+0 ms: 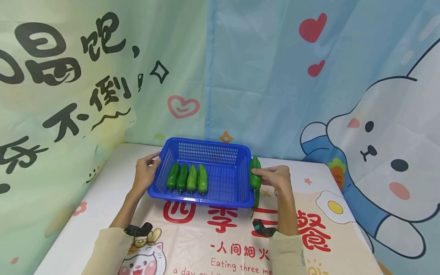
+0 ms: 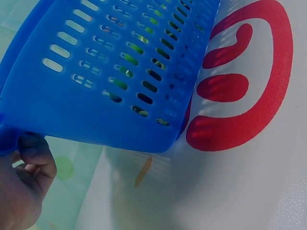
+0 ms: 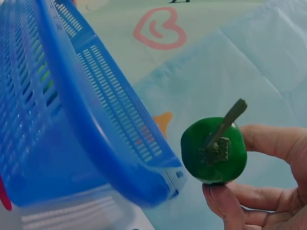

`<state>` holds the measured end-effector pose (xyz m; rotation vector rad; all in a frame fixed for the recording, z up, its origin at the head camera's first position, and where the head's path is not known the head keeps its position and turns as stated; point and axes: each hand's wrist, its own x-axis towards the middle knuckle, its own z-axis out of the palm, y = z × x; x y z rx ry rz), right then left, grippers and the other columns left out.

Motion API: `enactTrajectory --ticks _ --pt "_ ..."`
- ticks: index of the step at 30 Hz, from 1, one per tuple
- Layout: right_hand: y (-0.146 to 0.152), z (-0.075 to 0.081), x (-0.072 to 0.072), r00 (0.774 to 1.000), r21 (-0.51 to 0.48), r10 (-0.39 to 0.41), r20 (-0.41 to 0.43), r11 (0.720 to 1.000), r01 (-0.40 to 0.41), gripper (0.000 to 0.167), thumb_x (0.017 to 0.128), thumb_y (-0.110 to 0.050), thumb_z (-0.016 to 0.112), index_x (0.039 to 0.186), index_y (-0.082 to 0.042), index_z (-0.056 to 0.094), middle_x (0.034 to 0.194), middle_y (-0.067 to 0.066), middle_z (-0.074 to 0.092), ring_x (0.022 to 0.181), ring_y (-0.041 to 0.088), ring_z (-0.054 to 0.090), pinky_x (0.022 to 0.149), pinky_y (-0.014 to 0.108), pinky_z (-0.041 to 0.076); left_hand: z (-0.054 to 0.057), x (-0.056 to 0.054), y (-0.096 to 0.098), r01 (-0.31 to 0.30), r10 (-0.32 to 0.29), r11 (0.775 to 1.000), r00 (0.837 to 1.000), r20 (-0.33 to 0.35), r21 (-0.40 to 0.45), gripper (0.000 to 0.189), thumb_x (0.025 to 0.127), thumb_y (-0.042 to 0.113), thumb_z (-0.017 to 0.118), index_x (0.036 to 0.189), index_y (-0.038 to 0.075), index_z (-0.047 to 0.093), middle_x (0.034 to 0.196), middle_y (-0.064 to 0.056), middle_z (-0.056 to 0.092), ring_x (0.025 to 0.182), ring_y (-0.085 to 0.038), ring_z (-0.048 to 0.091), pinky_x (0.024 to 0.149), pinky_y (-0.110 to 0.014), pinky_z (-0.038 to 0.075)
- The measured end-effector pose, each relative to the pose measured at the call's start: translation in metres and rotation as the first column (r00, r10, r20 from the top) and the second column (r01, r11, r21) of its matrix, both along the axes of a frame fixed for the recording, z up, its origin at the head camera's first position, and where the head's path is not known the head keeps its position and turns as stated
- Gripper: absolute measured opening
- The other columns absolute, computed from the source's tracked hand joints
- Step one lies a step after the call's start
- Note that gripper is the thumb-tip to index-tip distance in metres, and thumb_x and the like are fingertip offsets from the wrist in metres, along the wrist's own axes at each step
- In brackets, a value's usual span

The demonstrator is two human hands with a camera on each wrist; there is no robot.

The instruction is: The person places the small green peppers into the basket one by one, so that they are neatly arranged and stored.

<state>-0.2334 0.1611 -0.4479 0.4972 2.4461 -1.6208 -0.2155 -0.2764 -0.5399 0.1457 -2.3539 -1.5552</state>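
My left hand [image 1: 146, 172] grips the left end of a blue plastic basket [image 1: 221, 147], fingers curled at its rim. In the left wrist view the basket wall [image 2: 72, 110] looks tilted, with a shadow on the tabletop under it. Several green peppers [image 1: 192, 178] lie side by side in the basket's left half. Just outside the right rim, my right hand [image 1: 277, 177] pinches another green pepper [image 1: 255, 177] between thumb and fingers. Its stem end [image 3: 218, 148] faces the right wrist camera. Below it shows part of one more green pepper [image 1: 256, 198], mostly hidden.
A white table [image 1: 113, 172] bears a printed cream mat [image 1: 192, 236] with red lettering. Behind it hangs a printed cloth backdrop [image 1: 247, 95], close to the basket's far side. Both forearms come in from the front, each with a black wrist strap.
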Motion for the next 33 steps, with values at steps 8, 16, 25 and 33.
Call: enactTrajectory --ticks 8,16,25,33 --pt "-0.019 0.000 -0.009 0.999 -0.044 0.048 -0.025 0.998 -0.050 0.059 0.087 -0.030 0.093 0.124 0.012 0.074 0.125 0.029 0.077 0.096 0.033 0.084 0.101 0.049 0.062 0.002 0.001 -0.003 0.012 -0.012 1.000 1.000 -0.012 0.004 0.040 0.112 0.012 0.058 0.147 -0.006 0.064 0.105 -0.036 0.072 0.065 -0.001 0.067 0.059 -0.016 0.053" --pt "-0.033 -0.003 -0.013 0.997 -0.081 0.070 -0.029 0.994 -0.072 0.055 0.086 -0.029 0.094 0.121 0.010 0.075 0.124 0.028 0.078 0.103 0.035 0.083 0.101 0.048 0.062 0.003 0.001 -0.003 0.011 -0.011 1.000 1.000 -0.007 0.002 0.040 0.113 0.012 0.057 0.147 -0.006 0.064 0.105 -0.036 0.072 0.065 -0.002 0.067 0.059 -0.015 0.053" --pt "-0.055 -0.009 -0.015 0.991 -0.083 0.106 -0.077 0.990 -0.113 0.046 0.085 -0.021 0.095 0.114 0.010 0.078 0.119 0.029 0.078 0.080 0.021 0.082 0.094 0.048 0.065 0.001 0.001 -0.001 0.007 -0.007 1.000 1.000 0.012 -0.004 0.040 0.113 0.013 0.057 0.147 -0.005 0.064 0.105 -0.035 0.072 0.064 -0.001 0.065 0.059 -0.016 0.053" --pt "-0.072 -0.013 -0.019 0.990 -0.021 0.115 -0.080 0.993 -0.117 0.041 0.086 -0.015 0.093 0.112 0.013 0.079 0.120 0.033 0.077 0.082 0.028 0.084 0.091 0.050 0.065 0.001 0.000 0.000 0.004 -0.004 1.000 1.000 0.001 -0.001 0.039 0.112 0.011 0.058 0.146 -0.006 0.065 0.102 -0.034 0.072 0.062 0.000 0.062 0.058 -0.016 0.051"
